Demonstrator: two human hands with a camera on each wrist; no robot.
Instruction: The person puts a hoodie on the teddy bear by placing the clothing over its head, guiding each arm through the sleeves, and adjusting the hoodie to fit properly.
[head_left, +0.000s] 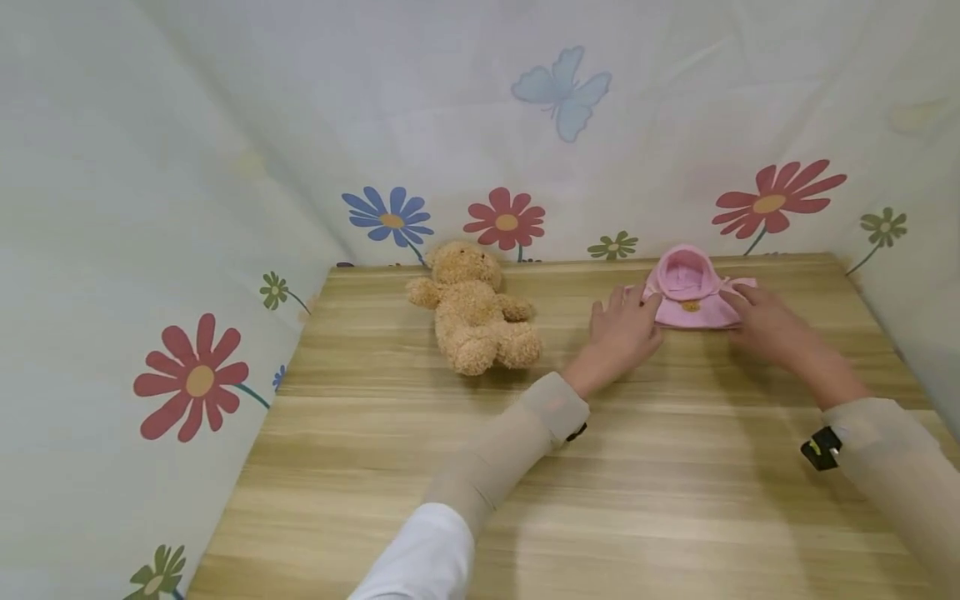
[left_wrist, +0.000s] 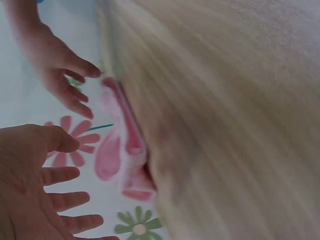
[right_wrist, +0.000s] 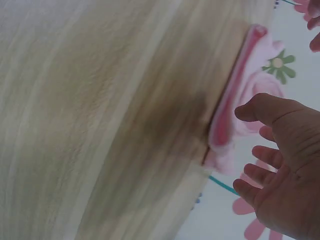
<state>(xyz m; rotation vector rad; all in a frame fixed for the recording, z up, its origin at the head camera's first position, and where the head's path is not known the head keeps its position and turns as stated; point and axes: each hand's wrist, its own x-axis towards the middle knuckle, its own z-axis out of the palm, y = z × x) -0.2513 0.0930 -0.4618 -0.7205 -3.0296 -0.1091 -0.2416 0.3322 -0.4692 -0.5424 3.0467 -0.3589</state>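
Observation:
A small pink hooded doll garment point(head_left: 697, 312) with a brown patch on its front lies near the table's back edge, hood up and facing the head camera. At its left side is my left hand point(head_left: 624, 327), with fingers spread in the left wrist view. My right hand point(head_left: 772, 327) is at the garment's right side, thumb toward the cloth, fingers loosely apart in the right wrist view. Neither hand grips the pink garment point(left_wrist: 130, 150); both hover close by it. A tan teddy bear point(head_left: 468, 312) lies on its back to the left of my left hand.
The wood-grain table point(head_left: 375, 467) runs back to a pale cloth backdrop point(head_left: 660, 150) printed with flowers and a blue butterfly. The same cloth hangs along the left and right sides. Black wrist devices point(head_left: 821, 450) sit at the sleeve cuffs.

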